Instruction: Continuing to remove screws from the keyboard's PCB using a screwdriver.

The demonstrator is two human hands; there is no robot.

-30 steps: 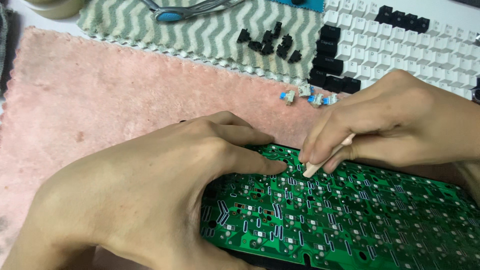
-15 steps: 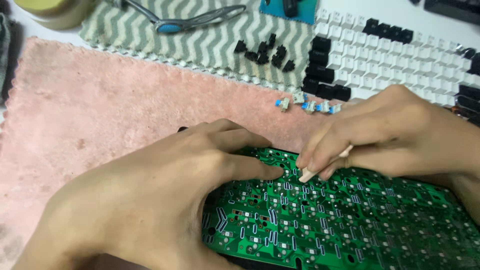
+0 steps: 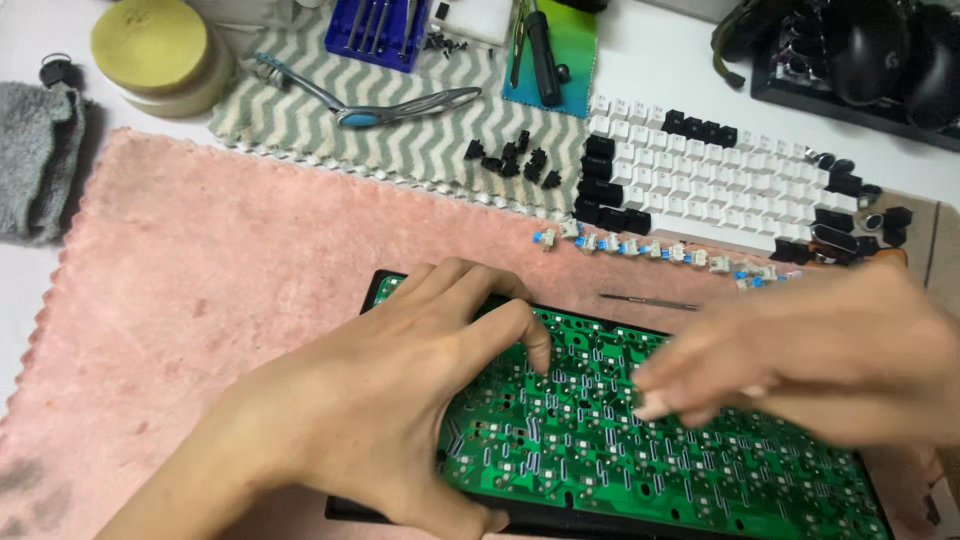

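Observation:
A green circuit board (image 3: 640, 460) studded with small solder pads lies in a black case (image 3: 560, 525) on a pink mat (image 3: 200, 280). My left hand (image 3: 400, 400) lies over the board's left end, fingers spread on its surface and thumb hooked at the near edge. My right hand (image 3: 820, 360) hovers over the board's right half, blurred by motion. Its fingers are pinched together with the pale tip of a stick (image 3: 650, 405) showing at the fingertips.
Behind the board lie a thin metal rod (image 3: 650, 300), a row of blue-stemmed switches (image 3: 650, 248) and white and black keycaps (image 3: 720, 175). A zigzag cloth (image 3: 380, 140) holds a silvery tool (image 3: 380, 105) and loose black keycaps (image 3: 510, 158). A yellow tin (image 3: 155, 50) and grey cloth (image 3: 40, 160) sit far left.
My right hand has slid to the right and nearer along the board, and is now blurred. The view has tilted up, showing more of the table's far side. My left hand stays put.

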